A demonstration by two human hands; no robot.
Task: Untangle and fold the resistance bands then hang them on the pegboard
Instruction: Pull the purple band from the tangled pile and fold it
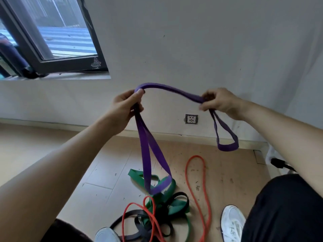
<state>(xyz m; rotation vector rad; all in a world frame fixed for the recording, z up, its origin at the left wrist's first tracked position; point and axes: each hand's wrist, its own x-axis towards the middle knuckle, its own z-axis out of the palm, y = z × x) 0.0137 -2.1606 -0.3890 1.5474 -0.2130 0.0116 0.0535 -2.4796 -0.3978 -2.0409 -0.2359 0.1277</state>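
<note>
Both hands are raised in front of the wall. L hand (124,109) grips the purple band (146,154) w/ fingers curled round it, thumb on top. R hand (221,103) pinches the same band, fingers curled. The band arcs slack between them.

From R hand a short loop hangs free in the air. From L hand a long doubled loop drops to the floor (108,172). Its bottom end rests on the green band (135,174) in the pile w/ the black band (183,196) and orange-red band (196,156). Can't tell if purple passes thru green or only lies on it. Pegboard not in view.

Risks, as I judge them:
- If purple is threaded thru green, a hard lift drags the whole pile up and tightens the snarl.
- R loop is much shorter than L, so a fold made now comes out uneven.
- Stretching plus a slipped pinch = snap-back.
- Bands lie just beside the white shoe (232,222), so a step could pin one or trip the person.
</note>
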